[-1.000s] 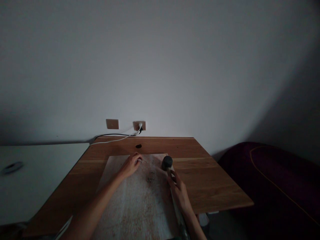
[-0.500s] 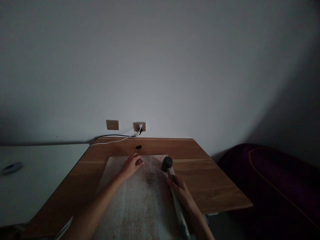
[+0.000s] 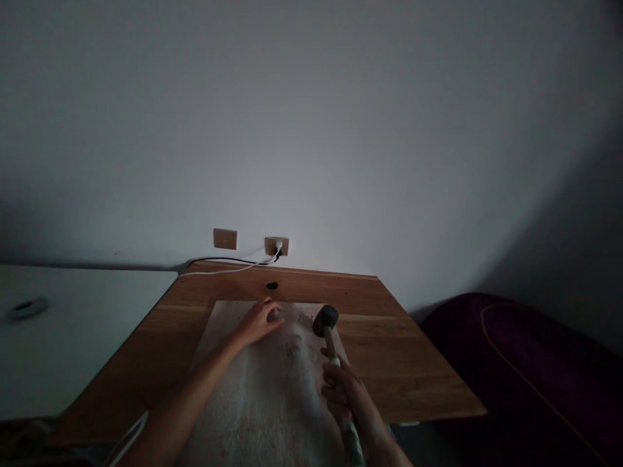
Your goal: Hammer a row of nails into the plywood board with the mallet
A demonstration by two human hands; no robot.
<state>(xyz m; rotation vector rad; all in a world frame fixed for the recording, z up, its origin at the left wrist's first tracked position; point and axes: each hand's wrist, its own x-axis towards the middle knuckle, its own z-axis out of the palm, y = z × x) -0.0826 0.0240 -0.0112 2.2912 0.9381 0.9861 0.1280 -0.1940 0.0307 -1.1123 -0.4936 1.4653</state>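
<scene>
A mallet [image 3: 329,319] with a dark, rounded head and a pale handle is in my right hand [image 3: 343,386], whose fingers wrap round the shaft. Its head is over the right edge of a worn, whitish board [image 3: 263,395] on the wooden table. My left hand [image 3: 260,322] is over the far part of the board, fingers curved, with a gap between thumb and forefinger. Nothing in that hand can be made out in the dim light. Small dark bits [image 3: 292,350] lie on the board between my hands, too blurred to name.
The wooden table [image 3: 413,363] stands against a pale wall. Plugs and cords run from a wall socket [image 3: 276,246] along its back edge. A white surface [image 3: 87,337] with a roll-like object [image 3: 28,309] adjoins at left. A dark purple cushioned piece [image 3: 467,344] is at right.
My left thumb and forefinger have moved apart. My right hand has turned a little on the handle, and the mallet stands more upright. The view has shifted slightly.
</scene>
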